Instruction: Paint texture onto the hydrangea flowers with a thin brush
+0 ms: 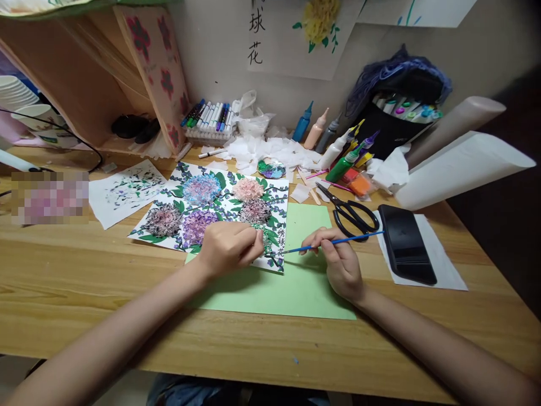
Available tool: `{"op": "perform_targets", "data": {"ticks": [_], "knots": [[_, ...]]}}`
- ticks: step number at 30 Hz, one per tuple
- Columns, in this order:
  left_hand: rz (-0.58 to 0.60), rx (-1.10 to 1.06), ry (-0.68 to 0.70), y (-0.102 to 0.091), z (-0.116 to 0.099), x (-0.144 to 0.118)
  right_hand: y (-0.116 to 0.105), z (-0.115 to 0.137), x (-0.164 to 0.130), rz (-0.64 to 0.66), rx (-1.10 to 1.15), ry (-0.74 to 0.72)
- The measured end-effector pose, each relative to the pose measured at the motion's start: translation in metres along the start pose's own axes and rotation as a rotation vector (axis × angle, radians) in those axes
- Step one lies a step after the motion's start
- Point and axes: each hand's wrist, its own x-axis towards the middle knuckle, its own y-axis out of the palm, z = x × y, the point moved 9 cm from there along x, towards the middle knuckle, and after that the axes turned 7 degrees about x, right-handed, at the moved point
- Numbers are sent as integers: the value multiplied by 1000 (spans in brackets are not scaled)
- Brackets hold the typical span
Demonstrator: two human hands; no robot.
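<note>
A sheet of flower art (pixel 228 211), with several crinkled round blooms, green leaves and dark characters at its lower right, lies on a green sheet of paper (pixel 310 304). Over its lower part my left hand (pixel 230 245) is closed, its knuckles towards me; whatever may be inside the fingers is hidden. In my right hand (pixel 340 265) a thin blue paintbrush (pixel 350 238) is gripped, with the tip pointing left, close to the art's right edge beside the characters. Black scissors (pixel 355 217) lie just beyond my right hand.
A paint palette (pixel 271 167) sits among crumpled tissue (pixel 245 155). Paint bottles (pixel 344 163) stand at the back right, markers (pixel 211 118) at the back left. A black phone (pixel 406 242) rests on white paper at right. A paint-smeared sheet (pixel 127 192) lies left.
</note>
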Motion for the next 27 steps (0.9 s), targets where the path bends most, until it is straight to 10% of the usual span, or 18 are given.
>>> {"op": "perform_targets", "data": {"ticks": [27], "knots": [[3,-40,-58,-2,9,-11,-4,-2,0,5,-41,9]]}}
